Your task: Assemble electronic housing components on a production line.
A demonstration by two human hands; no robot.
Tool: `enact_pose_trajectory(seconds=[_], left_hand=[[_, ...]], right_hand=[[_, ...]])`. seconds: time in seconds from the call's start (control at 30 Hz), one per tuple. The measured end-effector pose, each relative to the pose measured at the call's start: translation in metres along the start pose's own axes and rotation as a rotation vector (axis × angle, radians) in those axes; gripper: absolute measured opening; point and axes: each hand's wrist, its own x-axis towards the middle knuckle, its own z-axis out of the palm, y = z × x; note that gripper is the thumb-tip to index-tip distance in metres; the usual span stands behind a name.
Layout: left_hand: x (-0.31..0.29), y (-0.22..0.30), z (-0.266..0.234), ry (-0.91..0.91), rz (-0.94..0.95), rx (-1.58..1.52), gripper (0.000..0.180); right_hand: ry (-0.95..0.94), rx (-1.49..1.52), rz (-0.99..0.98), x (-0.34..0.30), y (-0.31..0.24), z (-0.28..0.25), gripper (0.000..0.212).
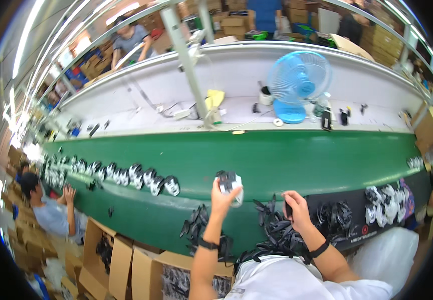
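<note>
Fingers (216, 188) of the left hand (220, 202) are closed on a rounded white-and-black plastic shell (232, 183), and up it sits above the broad green conveyor belt (286, 165), right in front of the body! The thumb lies along its near side, the grip narrow around it. Over to the right hand (299, 211): thumb and fingertips pinch a small dark piece (288, 209), so much of it tucked behind the hand that its exact kind cannot be told. The two hands are apart, and what they hold does not touch.

Just below the right hand, a loose heap of slim black plastic parts (279, 233) sprawls toward the white shirt (286, 277); another black clump (194, 225) sits beside the left forearm. Off to the right, a black printed mat (346, 244) carries more black parts (335, 216) and, farther along, shiny whitish pieces (384, 202).

And look left down the belt: a ragged row of white-and-black shells (136, 176), with a co-worker in a grey-blue shirt (54, 216) at the far end, hands up near the edge! An open brown cardboard box (144, 272) stands below. Across the belt, a bright blue fan (301, 85) tops the white shelf (246, 116).
</note>
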Motion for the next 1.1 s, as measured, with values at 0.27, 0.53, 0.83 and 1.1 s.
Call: enact_pose_trajectory(seconds=[0.27, 0.53, 0.83, 1.1], left_hand=[[-0.082, 0.072, 0.101, -0.029, 0.055, -0.092, 0.041], [-0.111, 0.059, 0.112, -0.035, 0.073, 0.002, 0.042], [-0.119, 0.053, 0.107, -0.113, 0.022, 0.175, 0.050], [-0.124, 0.078, 0.113, 0.044, 0.223, 0.364, 0.052]], right_hand=[[0.052, -0.143, -0.335, 0.005, -0.028, 0.052, 0.016], [0.108, -0.385, -0.356, -0.015, 0.004, 0.016, 0.035], [0.007, -0.378, -0.176, -0.019, 0.013, -0.011, 0.038], [0.120, -0.428, -0.383, -0.018, 0.027, 0.000, 0.041]])
